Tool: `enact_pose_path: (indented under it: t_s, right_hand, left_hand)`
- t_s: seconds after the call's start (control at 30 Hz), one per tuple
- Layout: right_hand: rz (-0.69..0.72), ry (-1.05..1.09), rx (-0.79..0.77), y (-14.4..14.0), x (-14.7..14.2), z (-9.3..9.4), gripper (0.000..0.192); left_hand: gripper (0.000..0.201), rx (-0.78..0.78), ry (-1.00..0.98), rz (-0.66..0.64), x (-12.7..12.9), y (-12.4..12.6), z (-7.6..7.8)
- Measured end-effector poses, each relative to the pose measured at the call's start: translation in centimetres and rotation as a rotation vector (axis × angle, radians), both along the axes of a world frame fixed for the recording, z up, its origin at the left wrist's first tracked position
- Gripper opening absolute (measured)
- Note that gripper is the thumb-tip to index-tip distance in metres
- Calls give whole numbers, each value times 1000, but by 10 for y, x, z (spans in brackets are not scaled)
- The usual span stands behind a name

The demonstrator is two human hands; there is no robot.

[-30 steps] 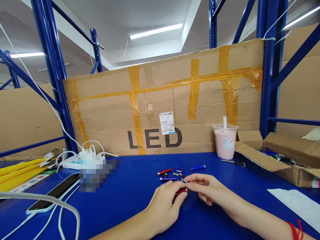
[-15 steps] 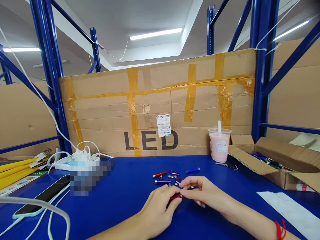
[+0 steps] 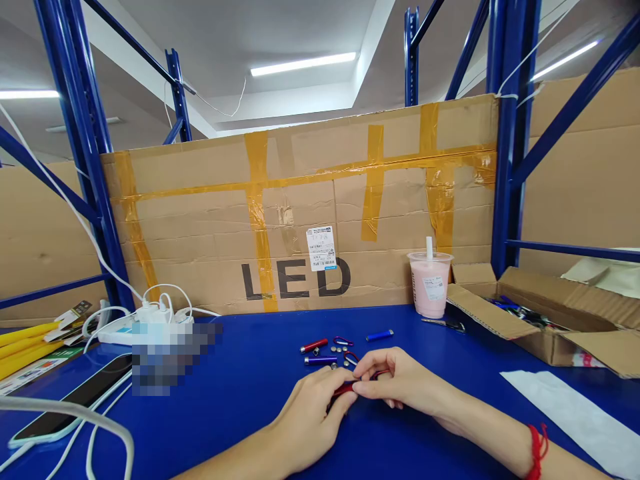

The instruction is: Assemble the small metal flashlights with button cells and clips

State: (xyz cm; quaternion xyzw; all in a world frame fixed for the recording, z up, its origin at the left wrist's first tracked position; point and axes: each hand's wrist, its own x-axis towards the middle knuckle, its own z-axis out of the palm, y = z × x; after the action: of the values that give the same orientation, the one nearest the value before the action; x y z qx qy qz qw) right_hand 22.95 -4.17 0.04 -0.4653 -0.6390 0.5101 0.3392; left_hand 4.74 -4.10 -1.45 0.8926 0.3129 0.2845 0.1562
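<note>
My left hand (image 3: 317, 410) is closed around a small red flashlight (image 3: 343, 389), held low over the blue table. At the tube's right end, the thumb and forefinger of my right hand (image 3: 395, 380) are pinched together; what lies between the tips is mostly hidden. A thin red curved piece (image 3: 381, 375) shows among the right fingers, its kind unclear. Just beyond my hands lie a purple flashlight tube (image 3: 320, 361), a red tube (image 3: 314, 346) and a blue tube (image 3: 380, 335). Red carabiner clips (image 3: 351, 359) and several small silvery round pieces (image 3: 340, 349) are scattered between them.
A pink drink cup (image 3: 431, 287) with a straw stands at the back right, by an open cardboard box (image 3: 545, 340). White paper (image 3: 560, 413) lies at right. Leftward are a phone (image 3: 75, 400), cables and a power strip (image 3: 117, 332). Cardboard (image 3: 200, 253) walls the back.
The view has shifted slightly, moving the scene leftward. My right fingertips have come against the end of the red flashlight, and a red curved piece now shows among them.
</note>
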Motion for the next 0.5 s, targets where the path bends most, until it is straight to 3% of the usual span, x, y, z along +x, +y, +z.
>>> enact_pose_path:
  t_s: [0.5]
  right_hand:
    - [-28,-8,7,-4,-1,-2,40]
  left_hand:
    - [15,12,-1,5,1,0,-2]
